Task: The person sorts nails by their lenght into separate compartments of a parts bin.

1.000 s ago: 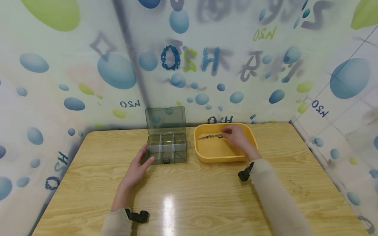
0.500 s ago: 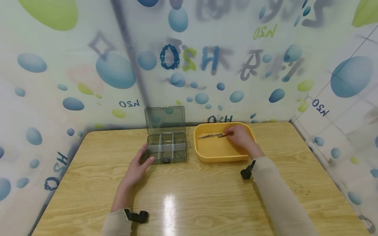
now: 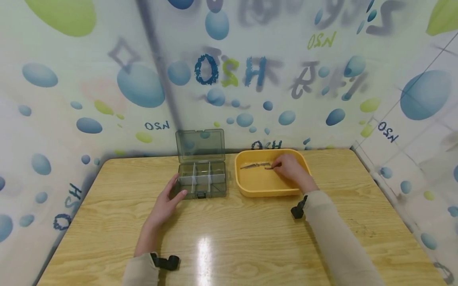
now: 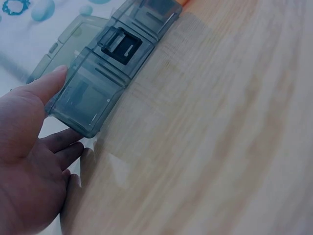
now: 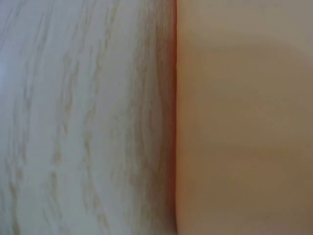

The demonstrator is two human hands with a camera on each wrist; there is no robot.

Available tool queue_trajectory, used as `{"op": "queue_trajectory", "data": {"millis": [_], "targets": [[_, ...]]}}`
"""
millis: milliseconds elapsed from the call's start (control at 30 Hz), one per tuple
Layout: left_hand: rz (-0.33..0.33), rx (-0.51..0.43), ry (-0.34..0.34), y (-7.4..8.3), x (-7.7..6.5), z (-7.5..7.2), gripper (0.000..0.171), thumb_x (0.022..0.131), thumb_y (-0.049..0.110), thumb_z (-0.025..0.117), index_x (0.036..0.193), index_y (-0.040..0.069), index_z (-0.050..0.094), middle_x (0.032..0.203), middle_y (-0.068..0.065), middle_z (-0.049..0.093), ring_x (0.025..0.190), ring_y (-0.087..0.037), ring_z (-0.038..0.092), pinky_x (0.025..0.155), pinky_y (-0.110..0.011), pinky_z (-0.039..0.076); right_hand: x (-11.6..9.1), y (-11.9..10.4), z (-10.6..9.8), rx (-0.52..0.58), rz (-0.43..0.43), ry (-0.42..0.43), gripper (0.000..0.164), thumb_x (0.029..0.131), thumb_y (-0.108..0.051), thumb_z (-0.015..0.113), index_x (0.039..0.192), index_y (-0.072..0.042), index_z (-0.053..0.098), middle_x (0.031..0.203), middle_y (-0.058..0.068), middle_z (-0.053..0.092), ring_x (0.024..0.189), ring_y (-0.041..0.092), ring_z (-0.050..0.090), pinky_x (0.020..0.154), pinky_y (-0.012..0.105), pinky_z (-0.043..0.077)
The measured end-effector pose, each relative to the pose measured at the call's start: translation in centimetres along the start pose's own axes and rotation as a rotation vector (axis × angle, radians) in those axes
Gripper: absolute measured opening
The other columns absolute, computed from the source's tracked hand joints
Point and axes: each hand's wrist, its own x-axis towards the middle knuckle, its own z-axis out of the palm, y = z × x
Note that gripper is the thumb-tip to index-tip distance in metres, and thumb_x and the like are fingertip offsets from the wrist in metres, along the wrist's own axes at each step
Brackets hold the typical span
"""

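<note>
A smoky see-through compartment box point(image 3: 202, 195) stands at the back of the table with its lid point(image 3: 201, 146) raised. My left hand point(image 3: 165, 204) rests at its front left corner, thumb on the front rim and fingers along the left side; the left wrist view shows this hand point(image 4: 29, 156) too. To the right is a yellow tray point(image 3: 264, 184) with several thin metal rods point(image 3: 250, 165), like nails or screws, inside. Over the tray my right hand point(image 3: 291, 169) pinches one thin metal rod point(image 3: 269, 168); its far end is hidden by the fingers.
White dividers point(image 3: 194, 183) split the box into several compartments, and a thin dark line shows in the front right one. Behind the wooden table point(image 3: 229, 238) rises a patterned wall point(image 3: 250, 103). The right wrist view has only the table and the yellow tray's wall point(image 5: 244, 117).
My right hand has shifted slightly to the right within the tray, and the rod at its fingertips has separated from the other rods. My left hand stays at the box.
</note>
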Motion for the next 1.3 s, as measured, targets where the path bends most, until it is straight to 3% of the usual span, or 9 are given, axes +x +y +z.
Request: {"op": "queue_trajectory", "data": {"millis": [533,733,900,1300], "targets": [[-0.017,0.011,0.000,0.0,-0.4,0.1,0.071,0.106,0.032,0.059,0.165,0.015,0.023,0.167,-0.021,0.020,0.154,-0.041,0.015,0.121,-0.061,0.014,0.0,-0.4,0.3,-0.066,-0.051,-0.100,0.010,0.095,-0.004,0.067,0.097,-0.003,0.076,0.096,0.008,0.072,0.090,0.026,0.063,0.086,0.043,0.054],[-0.005,0.005,0.009,0.1,-0.4,0.1,0.070,0.106,0.032,0.059,0.164,0.014,0.023,0.167,-0.022,0.020,0.154,-0.040,0.016,0.121,-0.061,0.013,-0.1,-0.5,0.4,-0.069,-0.091,-0.072,0.006,0.097,-0.004,0.067,0.094,-0.004,0.073,0.092,0.007,0.069,0.084,0.024,0.059,0.081,0.042,0.052],[0.003,-0.001,0.007,0.4,-0.3,0.1,0.071,0.106,0.029,0.060,0.164,0.012,0.023,0.166,-0.023,0.022,0.153,-0.041,0.017,0.121,-0.061,0.014,-0.2,-0.6,0.3,-0.055,-0.124,-0.073,0.010,0.098,-0.003,0.065,0.100,-0.002,0.075,0.097,0.009,0.071,0.088,0.024,0.061,0.084,0.043,0.053],[-0.007,0.002,0.012,0.3,-0.2,0.0,0.070,0.106,0.031,0.060,0.164,0.014,0.025,0.166,-0.023,0.023,0.153,-0.040,0.017,0.121,-0.060,0.013,-0.8,-1.5,0.1,0.030,-0.095,-0.042,0.014,0.100,-0.005,0.065,0.107,0.000,0.076,0.103,0.012,0.073,0.094,0.027,0.064,0.089,0.046,0.053]]}}
